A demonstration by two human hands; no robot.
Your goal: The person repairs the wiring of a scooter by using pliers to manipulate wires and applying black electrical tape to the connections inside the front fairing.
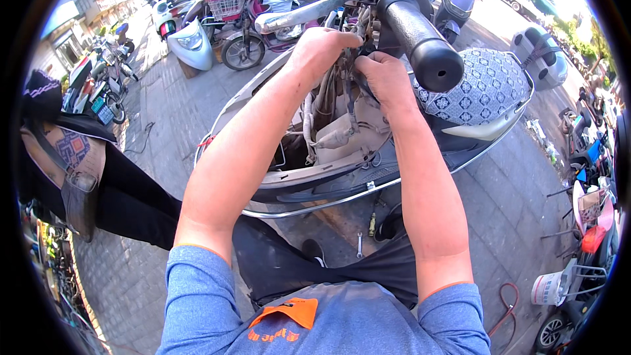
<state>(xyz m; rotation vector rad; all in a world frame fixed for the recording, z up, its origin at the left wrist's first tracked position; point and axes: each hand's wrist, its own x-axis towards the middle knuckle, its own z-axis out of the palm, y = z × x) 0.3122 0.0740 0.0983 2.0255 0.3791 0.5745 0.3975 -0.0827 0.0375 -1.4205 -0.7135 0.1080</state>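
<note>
A scooter with its front panels off stands before me, its bare wiring harness showing around the steering column. My left hand reaches into the cables from the left, fingers bent together at the column; what lies between the fingertips is hidden. On the other side my right hand is closed, thumb and forefinger pinched beside a dark cable, and I cannot make out what they grip. The black handlebar grip juts toward me above my right hand. Left of the column extends the other handlebar, wrapped in pale covering.
The patterned seat is at the right. Below the scooter's metal side rail lie a wrench and a yellow-handled screwdriver. A person in black trousers stands at the left. Parked scooters, a white bucket and a red hose surround the spot.
</note>
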